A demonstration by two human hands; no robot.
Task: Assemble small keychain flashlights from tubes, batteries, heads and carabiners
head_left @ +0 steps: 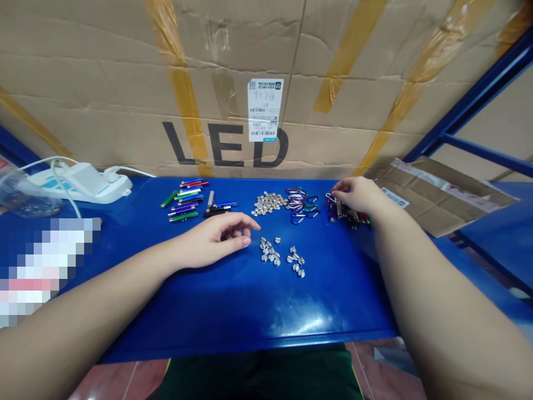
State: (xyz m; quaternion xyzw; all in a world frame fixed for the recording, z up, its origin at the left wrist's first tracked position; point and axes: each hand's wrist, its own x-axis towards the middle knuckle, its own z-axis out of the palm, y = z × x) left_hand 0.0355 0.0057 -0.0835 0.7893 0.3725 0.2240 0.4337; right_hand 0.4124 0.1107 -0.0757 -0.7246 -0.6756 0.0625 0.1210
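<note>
My left hand hovers over the middle of the table, fingers loosely curled, thumb and forefinger apart, nothing visible in it. To its right lie two loose groups of small silvery metal caps. At the right, my right hand pinches a small silvery carabiner at its fingertips, just above a row of dark and coloured metal tubes. Coloured carabiners sit in a pile left of that hand. Beside them is a heap of small round button cells. Behind my left hand are several coloured metal tubes.
A large cardboard box marked LED stands along the back of the blue table. A white power strip with cables is at the back left, near a clear plastic bag. An open cardboard carton stands at the right.
</note>
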